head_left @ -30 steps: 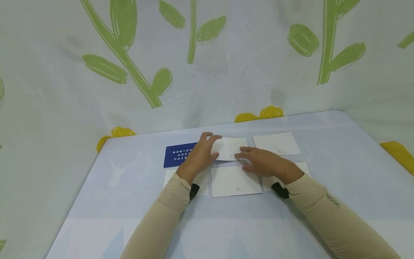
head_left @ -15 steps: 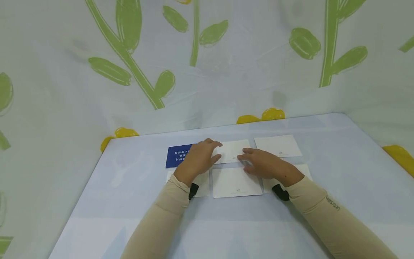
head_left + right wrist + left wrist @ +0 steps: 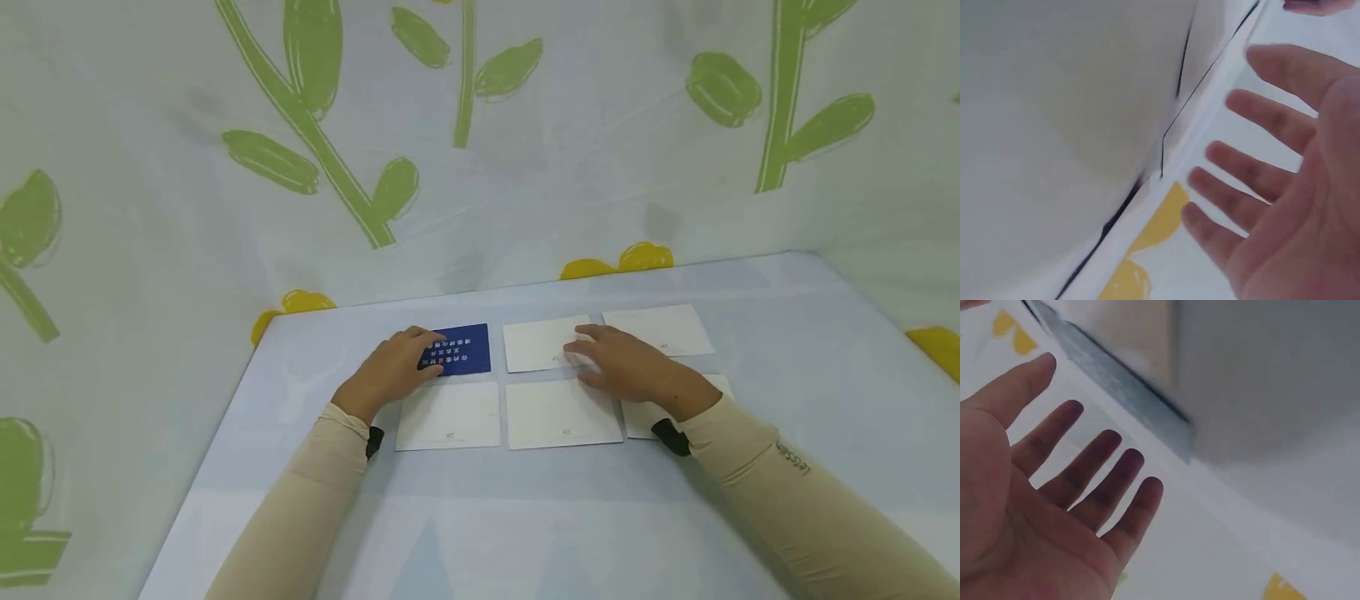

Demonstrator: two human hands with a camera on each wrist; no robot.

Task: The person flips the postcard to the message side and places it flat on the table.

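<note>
My left hand (image 3: 392, 369) is over the left end of a dark blue card (image 3: 465, 350) printed with white characters. In the left wrist view its fingers are spread and loosely bent, with nothing between them. My right hand (image 3: 637, 368) hovers at the right end of a white card (image 3: 528, 344) in the middle of the far row; contact cannot be made out. Its fingers (image 3: 1260, 169) are also apart and hold nothing. The near row has three white cards: left (image 3: 448, 417), middle (image 3: 562, 417) and right (image 3: 640, 422), the last partly hidden by the right hand.
Another white card (image 3: 671, 329) lies at the far right of the far row. All the cards lie on a pale tabletop (image 3: 480, 533). A white curtain-like backdrop (image 3: 585, 183) with green leaves rises behind the table's far edge.
The left hand has moved left, off the middle white card and over to the blue card. That white card, slightly raised at its near edge before, now lies flat. The right hand barely moved.
</note>
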